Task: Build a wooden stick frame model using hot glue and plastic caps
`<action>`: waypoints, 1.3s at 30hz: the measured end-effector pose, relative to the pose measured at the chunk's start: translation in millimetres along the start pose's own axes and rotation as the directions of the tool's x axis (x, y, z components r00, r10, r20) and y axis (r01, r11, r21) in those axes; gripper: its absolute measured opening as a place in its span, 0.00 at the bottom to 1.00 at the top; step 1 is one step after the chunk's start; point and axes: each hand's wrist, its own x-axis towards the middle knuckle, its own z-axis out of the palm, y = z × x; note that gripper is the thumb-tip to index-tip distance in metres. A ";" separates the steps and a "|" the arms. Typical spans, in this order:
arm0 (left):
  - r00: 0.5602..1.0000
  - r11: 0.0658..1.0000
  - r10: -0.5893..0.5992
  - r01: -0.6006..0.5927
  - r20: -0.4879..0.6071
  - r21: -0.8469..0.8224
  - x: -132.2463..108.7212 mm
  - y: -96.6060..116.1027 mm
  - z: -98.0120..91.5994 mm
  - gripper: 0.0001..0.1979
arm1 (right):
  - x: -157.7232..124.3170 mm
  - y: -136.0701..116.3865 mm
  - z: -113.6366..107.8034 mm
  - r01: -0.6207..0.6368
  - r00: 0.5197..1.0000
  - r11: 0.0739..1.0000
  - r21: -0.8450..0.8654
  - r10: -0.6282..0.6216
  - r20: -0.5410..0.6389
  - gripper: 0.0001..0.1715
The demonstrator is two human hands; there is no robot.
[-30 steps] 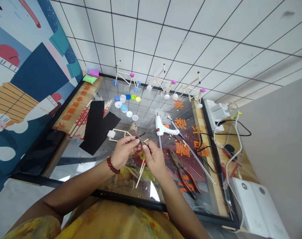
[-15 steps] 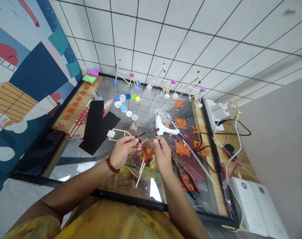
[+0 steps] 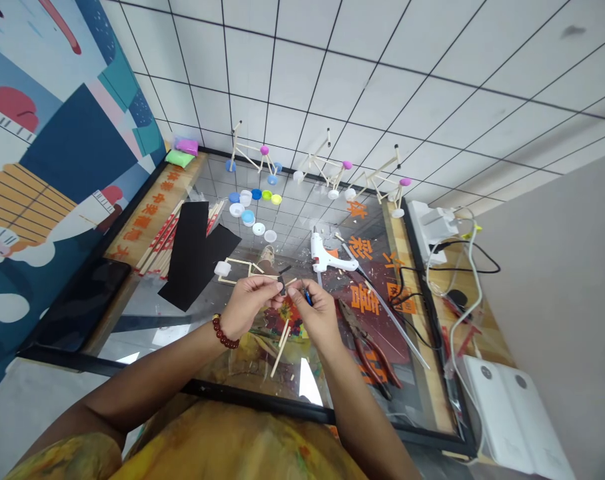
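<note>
1. Head view, left hand [image 3: 250, 301]: fingers pinched on small black piece [image 3: 282, 288], mostly hidden, above the middle of the glass tabletop [image 3: 262, 403].
2. Head view, right hand [image 3: 318, 313]: fingers curled round small blue tool [image 3: 307, 296], type unclear. Fingertips just beside left hand's; contact can't be told.
3. Head view, close by: stick frame [image 3: 223, 269] with white end just beyond left hand, which covers part of it; black strip [image 3: 285, 269] beyond the fingertips; loose sticks [image 3: 281, 348] between forearms.
4. Head view, crowding right side: glue gun [image 3: 327, 257] just past right hand, pliers [image 3: 365, 350] beside right forearm, clear rod [image 3: 397, 315] slanting past.
5. Head view, farther: black sheets [image 3: 188, 250] over red-wrapped sticks [image 3: 157, 247], bottle caps [image 3: 248, 217], three stick models [image 3: 327, 175] along far edge.
</note>
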 end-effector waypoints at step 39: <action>0.999 0.999 -0.039 0.038 0.023 0.037 -1.4 0.7 3.6 0.13 | -0.4 2.1 3.2 -0.027 0.999 0.996 0.087 0.031 -0.042 0.13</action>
